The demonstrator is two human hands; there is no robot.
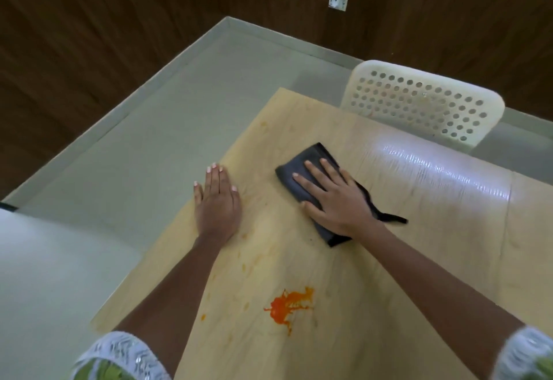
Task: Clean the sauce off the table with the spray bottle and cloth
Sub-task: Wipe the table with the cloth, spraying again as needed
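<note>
Lowest in the frame, just below centre, the main blot of orange sauce (288, 308) sits unwiped on the pale wooden table (344, 334), with fainter smears and droplets trailing up and left of it toward the table's edge. Above those, left of centre, the left hand (216, 200) lies flat on the wood near the edge, fingers straight and holding nothing; it serves best as a brace. Right of it, at mid-frame, the right hand (335, 200) presses flat on the folded dark cloth (311, 170), fingers spread and straight rather than curled round it. The cloth lies well apart from the blot, so the wipe likely needs to be drawn down toward the person, with even pressure, gathering sauce into the fold instead of spreading it. No spray bottle is in view. Farther off, upper right, stands a white perforated chair (425, 104).
</note>
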